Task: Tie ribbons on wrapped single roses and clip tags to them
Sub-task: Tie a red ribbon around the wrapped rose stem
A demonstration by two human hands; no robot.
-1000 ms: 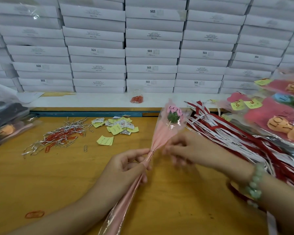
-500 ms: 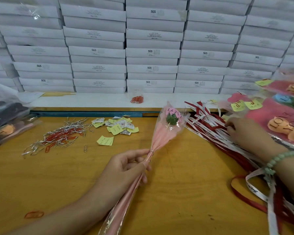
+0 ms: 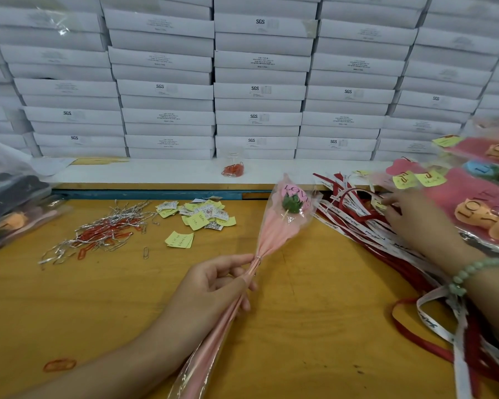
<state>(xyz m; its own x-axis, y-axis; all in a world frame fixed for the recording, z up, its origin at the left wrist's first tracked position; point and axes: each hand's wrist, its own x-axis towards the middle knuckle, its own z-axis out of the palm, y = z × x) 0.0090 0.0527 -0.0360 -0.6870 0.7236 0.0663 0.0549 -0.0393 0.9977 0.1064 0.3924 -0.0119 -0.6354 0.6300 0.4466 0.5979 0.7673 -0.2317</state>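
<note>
A single rose in pink and clear wrap (image 3: 274, 231) lies slanted over the wooden table (image 3: 98, 306), its bloom pointing to the far side. My left hand (image 3: 213, 286) grips its gathered neck just below a thin wire tie. My right hand (image 3: 409, 214) lies on the pile of red and white ribbons (image 3: 366, 237) at the right, fingers spread and touching the strands; whether it pinches one I cannot tell. Yellow and printed paper tags (image 3: 198, 216) are scattered beyond the rose. Silver wire ties and red and silver paper clips (image 3: 98, 237) lie in a heap at the left.
Stacked white boxes (image 3: 257, 90) wall off the back behind a white ledge with a small jar of red clips (image 3: 232, 168). Finished wrapped roses (image 3: 478, 197) are piled at the right edge. Bags (image 3: 9, 197) sit at the left. One red clip (image 3: 59, 365) lies near the front.
My right hand left the rose's neck and moved right onto the ribbon pile, then a little farther back. My left hand has kept the rose still.
</note>
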